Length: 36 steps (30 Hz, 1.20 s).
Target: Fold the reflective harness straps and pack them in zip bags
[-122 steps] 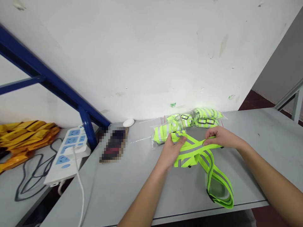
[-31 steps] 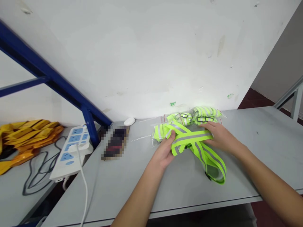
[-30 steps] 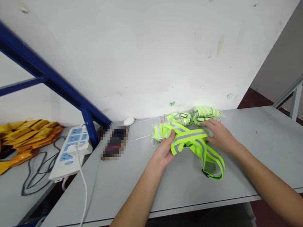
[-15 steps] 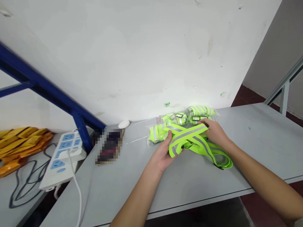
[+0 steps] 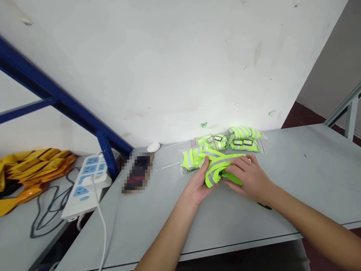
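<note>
A neon-yellow reflective strap vest with grey stripes is bunched on the grey table. My left hand pinches its left fold, thumb on top. Fingers curled, my right hand presses down on the strap bundle from the right and covers most of it. A small black part shows under my right wrist. Just behind lie several bagged neon vests in clear plastic.
A blurred dark phone-like object and a small white disc lie to the left on the table. A white and blue power strip with cables, yellow straps and a blue steel frame stand further left.
The long loop that trailed toward the table's front edge has been gathered in. My right hand has moved left onto the bundle, close to my left hand.
</note>
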Each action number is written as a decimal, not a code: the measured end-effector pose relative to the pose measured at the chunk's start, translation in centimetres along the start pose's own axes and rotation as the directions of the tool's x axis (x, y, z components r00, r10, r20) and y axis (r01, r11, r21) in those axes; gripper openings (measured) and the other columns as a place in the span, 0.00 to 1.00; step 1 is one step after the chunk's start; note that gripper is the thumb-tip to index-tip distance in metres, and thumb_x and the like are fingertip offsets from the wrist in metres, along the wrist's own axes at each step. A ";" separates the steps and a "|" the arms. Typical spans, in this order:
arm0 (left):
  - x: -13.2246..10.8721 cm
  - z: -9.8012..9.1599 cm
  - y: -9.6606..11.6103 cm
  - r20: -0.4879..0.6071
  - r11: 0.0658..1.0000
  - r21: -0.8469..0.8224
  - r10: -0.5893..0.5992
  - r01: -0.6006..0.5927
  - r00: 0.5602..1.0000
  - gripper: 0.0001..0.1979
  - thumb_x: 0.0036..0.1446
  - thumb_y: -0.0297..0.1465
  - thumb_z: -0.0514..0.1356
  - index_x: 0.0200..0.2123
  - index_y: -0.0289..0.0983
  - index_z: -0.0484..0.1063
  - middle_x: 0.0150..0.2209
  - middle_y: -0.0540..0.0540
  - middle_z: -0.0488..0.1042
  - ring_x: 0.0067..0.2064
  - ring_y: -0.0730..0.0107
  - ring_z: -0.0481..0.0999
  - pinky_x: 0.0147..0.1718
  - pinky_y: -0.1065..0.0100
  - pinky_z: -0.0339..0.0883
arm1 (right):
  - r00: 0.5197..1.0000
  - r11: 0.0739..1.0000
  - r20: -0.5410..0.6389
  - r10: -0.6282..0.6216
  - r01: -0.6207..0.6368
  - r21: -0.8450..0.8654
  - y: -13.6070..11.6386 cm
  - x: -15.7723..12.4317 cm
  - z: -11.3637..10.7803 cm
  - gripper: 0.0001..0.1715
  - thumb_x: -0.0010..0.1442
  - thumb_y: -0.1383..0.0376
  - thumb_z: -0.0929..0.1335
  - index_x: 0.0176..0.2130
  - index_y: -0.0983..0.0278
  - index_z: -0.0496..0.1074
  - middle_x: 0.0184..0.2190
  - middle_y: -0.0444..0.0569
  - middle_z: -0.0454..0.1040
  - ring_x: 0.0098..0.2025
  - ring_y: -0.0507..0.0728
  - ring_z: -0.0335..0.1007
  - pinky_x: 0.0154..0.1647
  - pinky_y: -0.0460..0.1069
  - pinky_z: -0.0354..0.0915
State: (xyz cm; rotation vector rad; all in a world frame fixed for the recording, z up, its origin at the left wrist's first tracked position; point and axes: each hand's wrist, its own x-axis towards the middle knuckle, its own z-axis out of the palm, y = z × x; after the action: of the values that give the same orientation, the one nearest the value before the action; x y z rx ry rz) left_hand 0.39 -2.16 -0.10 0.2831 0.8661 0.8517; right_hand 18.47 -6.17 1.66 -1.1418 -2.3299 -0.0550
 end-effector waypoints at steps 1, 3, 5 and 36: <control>0.0 0.0 0.0 -0.015 1.000 -0.007 0.001 -0.001 1.000 0.19 0.58 0.44 0.60 0.45 0.35 0.73 0.39 0.42 0.79 0.37 0.64 0.80 0.36 0.66 0.75 | 0.999 0.998 -0.037 0.031 -0.032 -0.047 -0.2 0.0 0.6 0.06 0.64 0.61 0.64 0.39 0.60 0.67 0.39 0.52 0.74 0.43 0.61 0.67 0.46 0.56 0.54; 0.0 0.0 0.1 -0.044 1.000 -0.026 0.012 -0.013 0.999 0.19 0.58 0.43 0.60 0.45 0.35 0.72 0.38 0.43 0.79 0.36 0.66 0.80 0.36 0.67 0.75 | 0.991 0.991 -0.101 0.088 -0.097 -0.091 -0.3 0.0 1.4 0.05 0.63 0.62 0.65 0.39 0.61 0.67 0.41 0.52 0.75 0.44 0.61 0.67 0.48 0.57 0.52; 0.0 0.0 0.2 -0.035 0.998 -0.042 0.037 -0.039 0.999 0.18 0.59 0.42 0.60 0.46 0.35 0.72 0.40 0.43 0.79 0.37 0.66 0.80 0.37 0.67 0.75 | 0.989 0.988 -0.115 0.093 -0.106 -0.112 -0.2 0.0 1.6 0.06 0.62 0.61 0.66 0.39 0.60 0.67 0.42 0.52 0.75 0.44 0.61 0.67 0.48 0.57 0.52; -2.4 4.0 -0.9 -0.192 0.975 -0.177 0.098 -0.133 0.977 0.11 0.61 0.36 0.59 0.40 0.35 0.74 0.34 0.47 0.80 0.31 0.69 0.79 0.32 0.70 0.75 | 0.956 0.948 0.085 0.282 -0.291 0.131 -1.1 -1.8 0.0 0.20 0.61 0.55 0.67 0.50 0.63 0.65 0.49 0.57 0.72 0.51 0.66 0.66 0.49 0.60 0.61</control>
State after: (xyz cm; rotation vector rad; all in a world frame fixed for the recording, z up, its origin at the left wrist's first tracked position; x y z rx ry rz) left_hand 3.11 -4.12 3.25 0.0910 0.9375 1.0739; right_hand 18.52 -8.23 0.96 -1.4140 -2.1580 0.2536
